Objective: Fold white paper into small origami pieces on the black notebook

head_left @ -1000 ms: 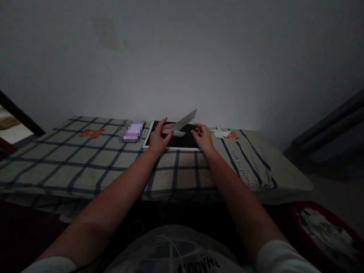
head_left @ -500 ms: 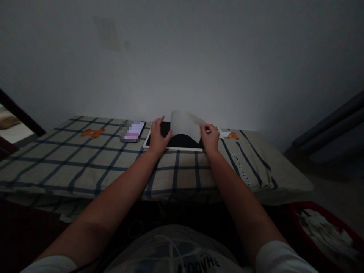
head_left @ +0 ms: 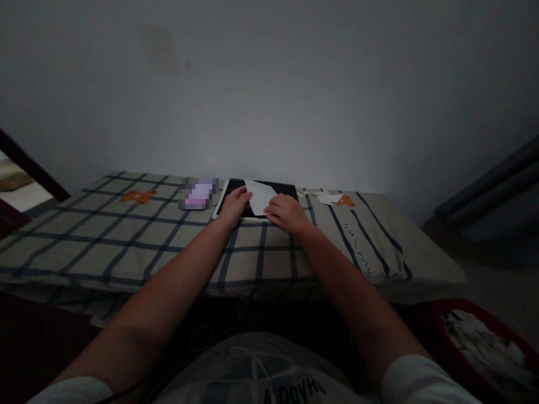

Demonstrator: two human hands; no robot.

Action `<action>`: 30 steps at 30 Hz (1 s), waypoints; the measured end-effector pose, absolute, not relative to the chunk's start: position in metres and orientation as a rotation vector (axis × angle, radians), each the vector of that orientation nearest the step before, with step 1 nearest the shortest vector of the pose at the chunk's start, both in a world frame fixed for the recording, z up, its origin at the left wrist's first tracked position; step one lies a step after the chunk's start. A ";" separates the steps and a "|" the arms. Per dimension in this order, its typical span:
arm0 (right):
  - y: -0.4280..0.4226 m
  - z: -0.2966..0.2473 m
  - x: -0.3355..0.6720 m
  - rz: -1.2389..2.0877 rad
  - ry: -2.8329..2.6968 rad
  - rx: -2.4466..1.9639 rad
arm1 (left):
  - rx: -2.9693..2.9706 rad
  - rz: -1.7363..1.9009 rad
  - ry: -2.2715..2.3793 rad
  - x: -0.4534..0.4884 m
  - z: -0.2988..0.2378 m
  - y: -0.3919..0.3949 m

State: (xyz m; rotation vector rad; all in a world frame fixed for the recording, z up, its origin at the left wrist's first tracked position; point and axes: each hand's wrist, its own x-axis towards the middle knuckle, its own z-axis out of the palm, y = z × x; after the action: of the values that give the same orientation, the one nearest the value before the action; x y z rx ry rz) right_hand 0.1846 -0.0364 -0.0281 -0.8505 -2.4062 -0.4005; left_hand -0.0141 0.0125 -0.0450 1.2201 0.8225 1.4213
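Note:
A white sheet of paper (head_left: 259, 195) lies slanted over a flat black panel with a white rim (head_left: 275, 184), which could be a tablet or a drawing board. My left hand (head_left: 235, 207) is closed at the paper's left edge, thumb and fingers meeting there. At the lower right edge of the sheet, the bent fingers of my right hand (head_left: 288, 213) grip the paper. Parts of the panel are hidden under the sheet and both hands. White paper scraps (head_left: 329, 197) lie to the right of the panel.
A checked cloth (head_left: 177, 247) covers the table, which stands against a grey wall (head_left: 269, 101). Left of the panel lies a phone with a lit, partly blurred screen (head_left: 200, 194). On the floor at right, a red basket (head_left: 438, 308) holds light-coloured crumpled things.
The paper was raised and curved over the panel; now it lies lower and flatter. My right hand has moved left, towards my left hand, uncovering the scraps.

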 end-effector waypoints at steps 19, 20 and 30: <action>-0.025 -0.032 0.205 -0.298 -2.283 -1.316 | 1.222 1.736 0.963 -0.023 -0.051 0.025; -0.024 -0.033 0.205 -0.284 -2.265 -1.331 | 1.218 1.733 0.963 -0.023 -0.051 0.025; -0.019 -0.036 0.214 -0.176 -2.226 -1.285 | 1.193 1.726 1.003 -0.024 -0.051 0.027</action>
State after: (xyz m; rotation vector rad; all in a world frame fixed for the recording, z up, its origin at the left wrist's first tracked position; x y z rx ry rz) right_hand 0.2139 -0.0188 -0.0355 -1.2846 -2.2258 -0.1756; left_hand -0.0243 0.0267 -0.0508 1.1931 1.0032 1.7263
